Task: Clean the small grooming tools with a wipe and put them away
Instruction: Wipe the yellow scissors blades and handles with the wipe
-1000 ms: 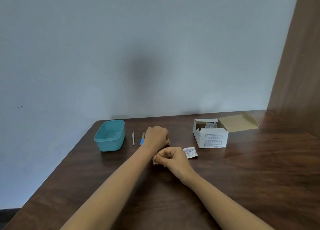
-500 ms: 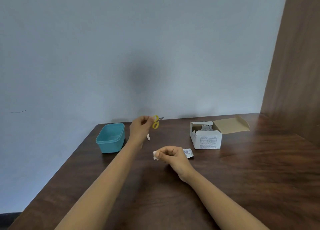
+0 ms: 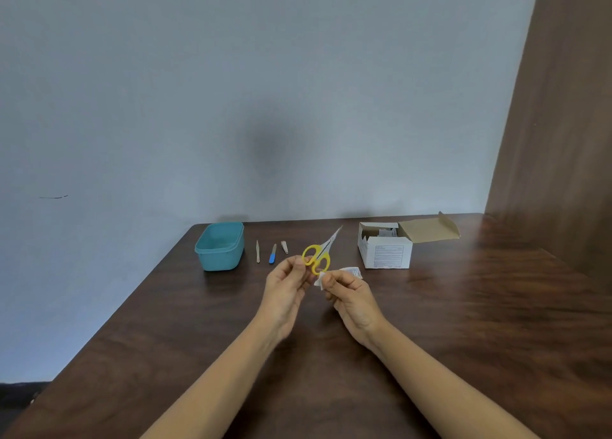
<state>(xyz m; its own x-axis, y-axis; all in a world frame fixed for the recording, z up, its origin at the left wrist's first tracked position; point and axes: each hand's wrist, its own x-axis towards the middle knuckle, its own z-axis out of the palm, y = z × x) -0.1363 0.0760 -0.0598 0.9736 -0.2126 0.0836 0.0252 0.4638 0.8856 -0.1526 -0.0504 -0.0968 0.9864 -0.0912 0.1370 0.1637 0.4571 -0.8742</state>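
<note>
Yellow scissors (image 3: 317, 259) now beside the wipe (image 3: 318, 279)

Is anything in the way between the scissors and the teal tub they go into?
Three small tools lie flat on the table between them: a pale stick, a blue-handled tool, a short pale piece. The left hand holds the scissors above the table, so lifting over them looks free; the teal tub is open.

Left hand (image 3: 287, 281) pinches yellow-handled scissors (image 3: 318, 256) — blades tilted up-right; right hand (image 3: 351, 294) pinches white wipe (image 3: 320, 279) beside handles, above table (image 3: 463, 322).
</note>
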